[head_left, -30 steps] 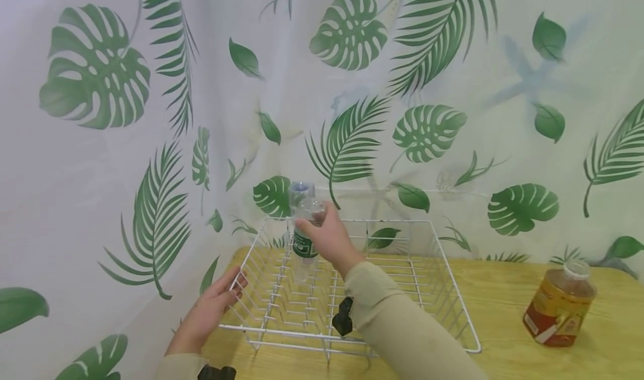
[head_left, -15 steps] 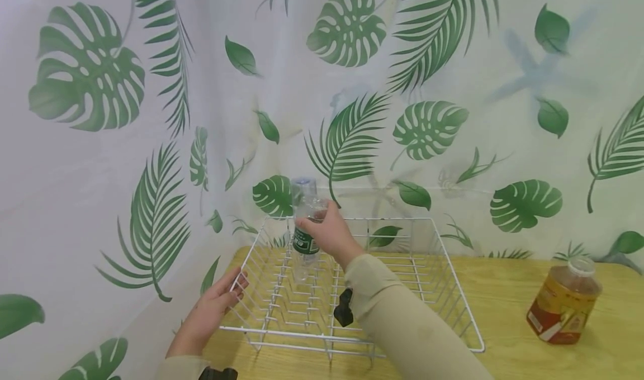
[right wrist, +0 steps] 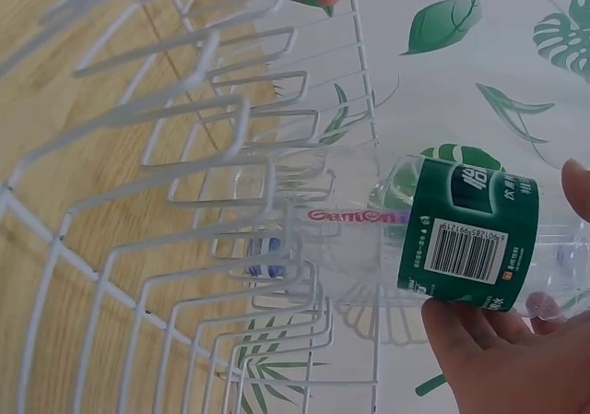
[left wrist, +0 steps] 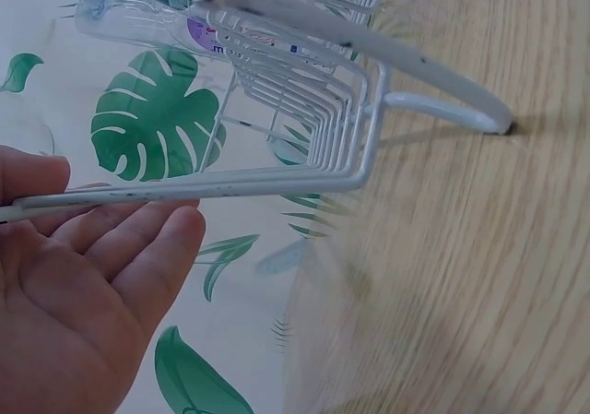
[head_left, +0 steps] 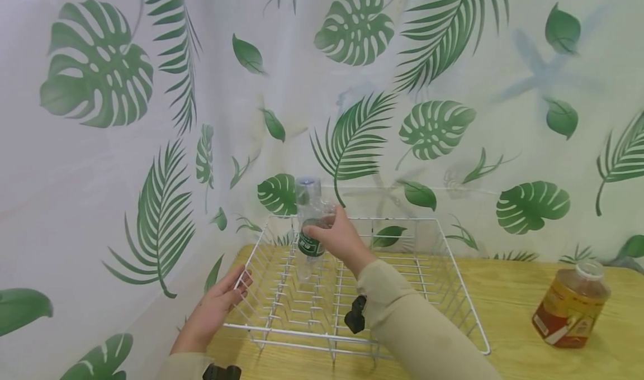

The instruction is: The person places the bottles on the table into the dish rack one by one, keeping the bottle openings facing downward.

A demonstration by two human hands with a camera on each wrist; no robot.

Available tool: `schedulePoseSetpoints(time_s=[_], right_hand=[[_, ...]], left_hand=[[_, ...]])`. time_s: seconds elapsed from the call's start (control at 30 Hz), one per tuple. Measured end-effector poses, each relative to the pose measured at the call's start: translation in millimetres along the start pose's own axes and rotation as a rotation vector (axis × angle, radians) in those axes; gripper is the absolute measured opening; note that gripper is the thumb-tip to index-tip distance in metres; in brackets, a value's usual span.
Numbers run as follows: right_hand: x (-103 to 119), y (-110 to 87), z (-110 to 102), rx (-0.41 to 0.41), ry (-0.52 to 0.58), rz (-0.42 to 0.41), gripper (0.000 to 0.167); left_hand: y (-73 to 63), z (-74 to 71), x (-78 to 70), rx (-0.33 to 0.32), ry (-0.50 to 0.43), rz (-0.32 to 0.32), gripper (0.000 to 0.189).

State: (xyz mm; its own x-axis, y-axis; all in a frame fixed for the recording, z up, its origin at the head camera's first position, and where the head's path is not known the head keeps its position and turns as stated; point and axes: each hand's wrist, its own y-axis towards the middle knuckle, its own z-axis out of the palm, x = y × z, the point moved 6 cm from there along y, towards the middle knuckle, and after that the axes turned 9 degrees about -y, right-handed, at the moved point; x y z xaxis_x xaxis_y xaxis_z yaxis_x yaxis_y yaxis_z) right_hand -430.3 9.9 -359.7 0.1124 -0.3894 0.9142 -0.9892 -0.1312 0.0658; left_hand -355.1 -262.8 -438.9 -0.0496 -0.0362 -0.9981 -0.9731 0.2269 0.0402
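Observation:
My right hand (head_left: 342, 241) grips a clear plastic bottle (head_left: 311, 245) with a green label, its neck pointing down into the white wire dish rack (head_left: 292, 333). In the right wrist view that hand's thumb and fingers lie about the bottle (right wrist: 470, 234) near its upper end, and the neck reaches in among the rack's wires. Close behind it a second clear bottle (right wrist: 355, 217), with red lettering and a blue cap, stands cap-down in the rack. My left hand (head_left: 213, 307) holds the rack's left rim, thumb on one side of the wire (left wrist: 332, 183) and fingers on the other.
A large clear bottle (head_left: 571, 310) with an orange and red label stands right of the rack on the wooden table (head_left: 488, 290). A white leaf-patterned curtain (head_left: 453, 78) hangs behind and along the left. Wire prongs fill the rack floor.
My right hand has come slightly down and to the right with the green-labelled bottle. The head view has shifted a little. My left hand stays on the rim.

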Motion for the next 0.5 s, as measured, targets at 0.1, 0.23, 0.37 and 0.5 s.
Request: schedulePoseSetpoints(time_s=[0.1,0.23,0.37,0.5], right_hand=[[-1.5,-3.6,-0.3,0.004,0.002,0.004,0.099],[0.3,-7.1,-2.5,0.007,0.013,-0.009,0.096],[1.6,-7.7,-4.9,0.016,0.017,-0.016,0.091],[1.7,-10.3,-6.1,0.029,0.013,-0.014,0.092]], left_hand=[[-0.1,-0.6,0.0,0.0,0.007,-0.003,0.064],[-0.3,-1.5,-2.3,-0.004,0.017,-0.01,0.062],[0.7,0.2,-3.8,-0.004,0.01,-0.008,0.062],[0.7,2.1,-1.6,-0.009,0.003,-0.006,0.062]])
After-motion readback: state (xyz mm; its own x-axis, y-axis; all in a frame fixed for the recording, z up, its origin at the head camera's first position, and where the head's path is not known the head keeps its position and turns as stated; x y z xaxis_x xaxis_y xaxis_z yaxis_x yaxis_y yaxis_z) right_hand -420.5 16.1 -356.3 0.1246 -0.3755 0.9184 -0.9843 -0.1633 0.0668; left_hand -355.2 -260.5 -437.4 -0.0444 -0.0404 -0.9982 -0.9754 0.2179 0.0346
